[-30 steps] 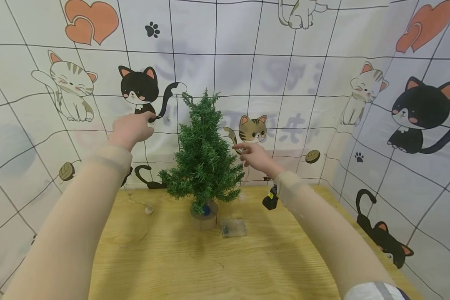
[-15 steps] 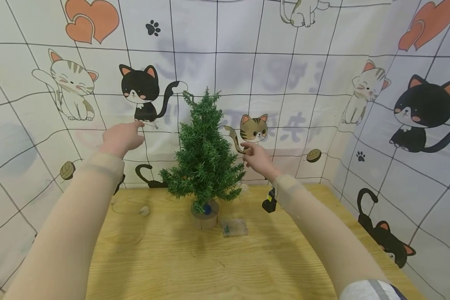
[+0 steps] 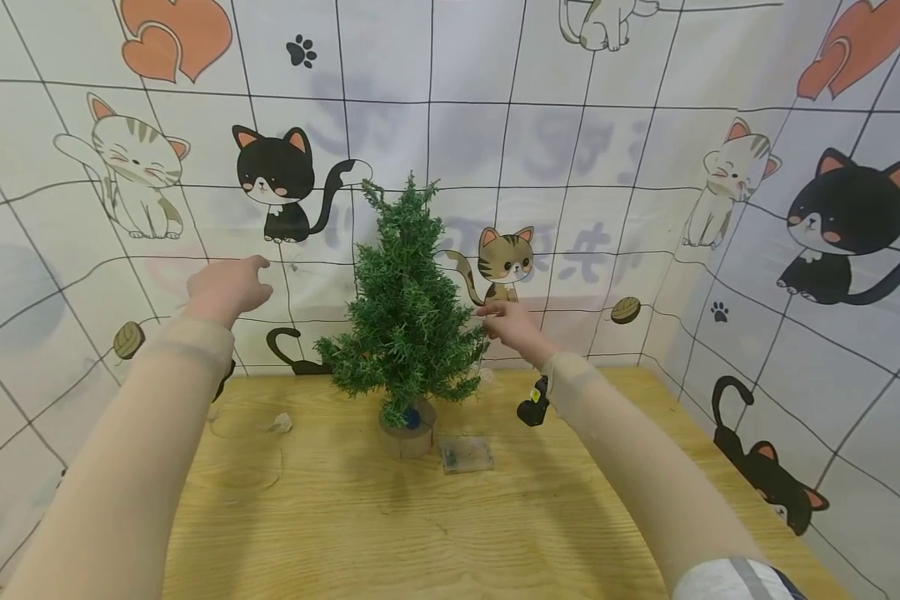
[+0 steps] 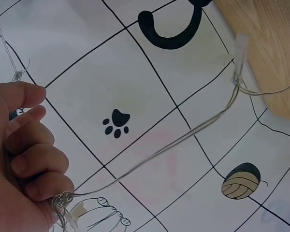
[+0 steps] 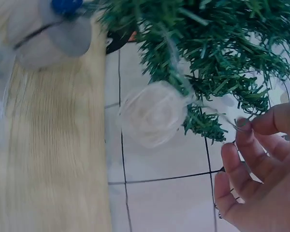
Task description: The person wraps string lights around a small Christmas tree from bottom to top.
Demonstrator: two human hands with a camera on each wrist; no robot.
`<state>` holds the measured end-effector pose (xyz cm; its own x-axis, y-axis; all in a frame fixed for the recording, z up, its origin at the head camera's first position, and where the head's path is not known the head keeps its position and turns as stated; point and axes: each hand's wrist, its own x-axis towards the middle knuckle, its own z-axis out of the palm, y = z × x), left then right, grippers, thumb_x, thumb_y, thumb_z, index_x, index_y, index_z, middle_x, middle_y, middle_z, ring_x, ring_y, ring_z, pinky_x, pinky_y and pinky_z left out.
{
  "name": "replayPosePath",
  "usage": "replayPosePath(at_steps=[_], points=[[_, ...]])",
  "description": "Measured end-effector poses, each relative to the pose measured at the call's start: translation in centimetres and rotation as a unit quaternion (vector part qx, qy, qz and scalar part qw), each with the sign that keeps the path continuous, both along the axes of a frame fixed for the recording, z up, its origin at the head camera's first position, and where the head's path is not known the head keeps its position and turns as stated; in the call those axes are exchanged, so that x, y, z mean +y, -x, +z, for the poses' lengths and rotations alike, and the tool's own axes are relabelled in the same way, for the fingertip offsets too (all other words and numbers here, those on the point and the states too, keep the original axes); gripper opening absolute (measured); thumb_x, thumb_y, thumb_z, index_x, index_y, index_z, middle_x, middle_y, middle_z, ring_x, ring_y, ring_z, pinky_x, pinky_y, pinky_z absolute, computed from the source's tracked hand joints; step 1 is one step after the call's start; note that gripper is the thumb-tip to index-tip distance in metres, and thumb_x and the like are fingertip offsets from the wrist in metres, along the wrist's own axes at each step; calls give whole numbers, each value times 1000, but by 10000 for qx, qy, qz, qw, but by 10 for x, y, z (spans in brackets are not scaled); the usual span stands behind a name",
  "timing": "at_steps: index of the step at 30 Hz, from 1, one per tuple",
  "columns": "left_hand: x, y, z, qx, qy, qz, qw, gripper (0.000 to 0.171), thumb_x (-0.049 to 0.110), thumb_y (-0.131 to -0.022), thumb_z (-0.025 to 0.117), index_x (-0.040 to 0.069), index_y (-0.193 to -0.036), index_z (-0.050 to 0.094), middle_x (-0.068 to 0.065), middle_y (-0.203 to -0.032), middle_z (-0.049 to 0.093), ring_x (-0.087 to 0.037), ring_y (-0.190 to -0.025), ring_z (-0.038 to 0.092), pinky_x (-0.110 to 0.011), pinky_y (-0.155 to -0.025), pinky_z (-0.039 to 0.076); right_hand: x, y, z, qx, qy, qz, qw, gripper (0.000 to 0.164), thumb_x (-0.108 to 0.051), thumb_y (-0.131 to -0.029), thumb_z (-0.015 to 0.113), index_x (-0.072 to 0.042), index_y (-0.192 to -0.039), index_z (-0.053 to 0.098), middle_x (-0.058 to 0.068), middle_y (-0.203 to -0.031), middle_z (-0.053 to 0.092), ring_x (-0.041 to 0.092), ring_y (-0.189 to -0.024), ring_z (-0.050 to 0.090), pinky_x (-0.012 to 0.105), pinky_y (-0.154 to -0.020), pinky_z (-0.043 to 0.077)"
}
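A small green artificial tree (image 3: pixel 408 300) stands upright on a round base (image 3: pixel 407 433) in the head view. Left of it, raised before the wall, my left hand (image 3: pixel 228 290) has its fingers curled around string lights; in the left wrist view their thin wire (image 4: pixel 174 142) runs from a tangled bundle (image 4: pixel 63 203) at the palm to a small clear piece (image 4: pixel 240 58). At the tree's right side my right hand (image 3: pixel 517 329) pinches the thin wire (image 5: pixel 227 119) between thumb and forefinger beside a branch tip. A whitish translucent ball (image 5: pixel 154 113) hangs on that wire below the branches.
A clear flat case (image 3: pixel 467 455) lies on the wooden table (image 3: pixel 450 533) right of the base. A small whitish piece (image 3: pixel 282 422) with loose wire is at left. Behind stands a cat-print cloth wall (image 3: pixel 450 67). A black device (image 3: pixel 534 404) hangs under the right wrist.
My left hand has moved left and down, away from the tree, and the whitish piece on the table has shifted slightly left. My right hand has lowered a little at the tree's right side.
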<state>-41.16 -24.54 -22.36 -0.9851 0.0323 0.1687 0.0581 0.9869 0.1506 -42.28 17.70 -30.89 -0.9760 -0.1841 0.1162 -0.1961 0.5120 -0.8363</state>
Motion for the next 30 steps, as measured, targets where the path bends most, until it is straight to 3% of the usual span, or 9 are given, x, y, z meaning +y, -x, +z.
replayPosePath(at_steps=[4, 7, 15, 19, 22, 24, 27, 30], points=[[-12, -4, -5, -102, -14, 77, 9999, 61, 20, -86, 42, 7, -145, 37, -35, -133, 44, -52, -100, 53, -57, -65, 44, -2, 1, -2, -573, 495, 80, 9971, 41, -10, -96, 41, -9, -134, 56, 11, -110, 56, 28, -96, 52, 41, -79, 41], [-19, -10, -4, -99, -7, 100, 9999, 61, 19, -85, 41, 6, -145, 36, -34, -132, 46, -52, -102, 52, -58, -65, 43, -4, 3, -4, -754, 669, 95, 9949, 40, -15, -100, 39, -10, -135, 56, 11, -122, 53, 31, -106, 51, 42, -83, 41], [-31, -30, 2, -11, 107, 78, 9999, 59, 19, -86, 43, 5, -144, 36, -34, -110, 56, -40, -78, 52, -51, -56, 43, -3, 4, -11, -858, 876, 221, 9922, 45, -31, -107, 30, -8, -139, 52, 14, -124, 54, 32, -109, 48, 40, -80, 37], [-40, -39, 1, 7, 231, 39, 9997, 59, 21, -88, 43, 7, -145, 34, -27, -91, 58, -36, -69, 49, -49, -52, 41, -2, 1, -12, -900, 963, 179, 9911, 47, -34, -107, 29, -8, -142, 47, 17, -133, 50, 33, -119, 45, 46, -91, 36], [-47, -46, -1, 36, 350, -20, 9994, 60, 24, -89, 42, 8, -146, 33, -21, -82, 57, -35, -68, 49, -49, -51, 41, -2, -5, -10, -590, 1018, 17, 9930, 47, -32, -107, 28, -6, -142, 45, 19, -136, 45, 34, -124, 42, 50, -101, 33], [-50, -53, -3, 37, 432, -67, 9990, 60, 26, -91, 41, 9, -148, 32, -19, -78, 56, -35, -67, 49, -49, -51, 40, -3, -11, -7, -110, 1049, -205, 9942, 44, -28, -106, 30, -5, -139, 48, 19, -135, 46, 34, -123, 43, 51, -103, 32], [-53, -65, -3, 52, 555, -143, 9983, 60, 29, -93, 41, 11, -149, 30, -16, -73, 55, -33, -64, 48, -48, -49, 40, -7, -22, 2, 810, 1134, -571, 9886, 37, -22, -103, 38, -5, -130, 55, 18, -129, 53, 32, -117, 48, 48, -100, 36], [-53, -81, -1, 113, 672, -148, 9976, 61, 31, -94, 39, 13, -150, 27, -12, -67, 51, -30, -60, 46, -44, -46, 38, -16, -36, 14, 1605, 1078, -592, 9793, 31, -19, -100, 44, -6, -125, 58, 12, -123, 57, 27, -111, 52, 42, -92, 41]])
